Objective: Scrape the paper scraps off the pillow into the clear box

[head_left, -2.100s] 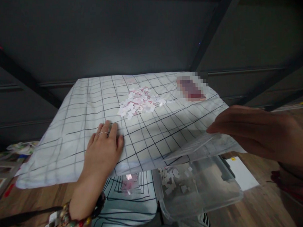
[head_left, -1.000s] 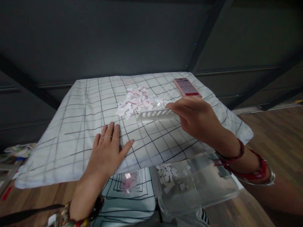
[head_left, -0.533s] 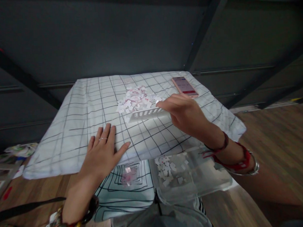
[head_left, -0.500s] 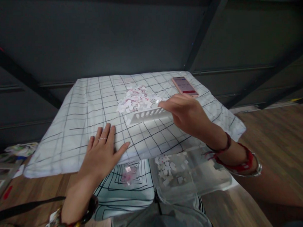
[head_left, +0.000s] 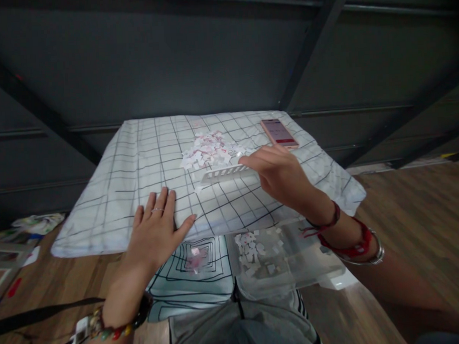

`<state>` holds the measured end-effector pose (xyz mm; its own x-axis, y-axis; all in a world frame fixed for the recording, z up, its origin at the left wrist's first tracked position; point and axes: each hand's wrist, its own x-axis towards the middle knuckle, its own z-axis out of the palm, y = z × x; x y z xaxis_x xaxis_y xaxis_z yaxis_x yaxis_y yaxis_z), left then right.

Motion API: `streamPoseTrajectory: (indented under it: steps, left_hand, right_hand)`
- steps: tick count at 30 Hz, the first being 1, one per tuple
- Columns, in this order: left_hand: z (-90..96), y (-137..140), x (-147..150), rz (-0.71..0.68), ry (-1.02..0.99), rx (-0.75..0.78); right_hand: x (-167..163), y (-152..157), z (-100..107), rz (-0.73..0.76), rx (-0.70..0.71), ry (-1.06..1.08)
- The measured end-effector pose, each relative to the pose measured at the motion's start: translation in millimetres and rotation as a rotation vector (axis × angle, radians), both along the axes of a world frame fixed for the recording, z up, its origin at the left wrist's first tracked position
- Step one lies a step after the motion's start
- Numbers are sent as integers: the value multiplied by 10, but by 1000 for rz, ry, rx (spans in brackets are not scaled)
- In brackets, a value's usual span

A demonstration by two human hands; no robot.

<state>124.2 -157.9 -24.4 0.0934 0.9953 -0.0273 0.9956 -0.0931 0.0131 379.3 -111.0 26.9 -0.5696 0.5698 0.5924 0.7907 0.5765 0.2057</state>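
Note:
My right hand [head_left: 280, 175] is closed on the right end of a white slotted plastic piece [head_left: 224, 174], its thumb and fingers pinching the upper edge. The piece rests low over the checked cloth, just in front of a heap of small white and pinkish paper scraps [head_left: 209, 150]. My left hand [head_left: 158, 222] lies flat with fingers spread on the near left part of the checked cloth [head_left: 113, 196]. The far end of the grip is hidden behind my right fingers.
A phone [head_left: 279, 133] lies at the back right of the table. Below the near edge, a clear plastic tub [head_left: 301, 275] holds white scraps, beside a pale blue patterned cushion [head_left: 214, 285] with a small pink clear packet [head_left: 196, 259]. A dark panel wall [head_left: 180, 58] stands behind.
The view has shifted slightly. The slotted piece looks a little more tilted in my right hand, still beside the heap. My left hand stays flat on the cloth.

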Motion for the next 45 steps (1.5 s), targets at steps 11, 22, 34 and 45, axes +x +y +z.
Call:
streamPoseTrajectory:
  steps: [11,22,34,45]
  left_hand:
    - [-34,-9,-4,-29,-23,84]
    - [-35,-5,4,-23,-27,83]
    - [-41,-9,1,-22,-10,87]
    - [46,13,20,-6,17,23]
  right_hand:
    - [87,-159,116,103,27,-19]
    - [101,-350,313,234,144,-129]
    - [235,-512,431,215,104,-155]
    - [379,-506,381,181,73,-77]
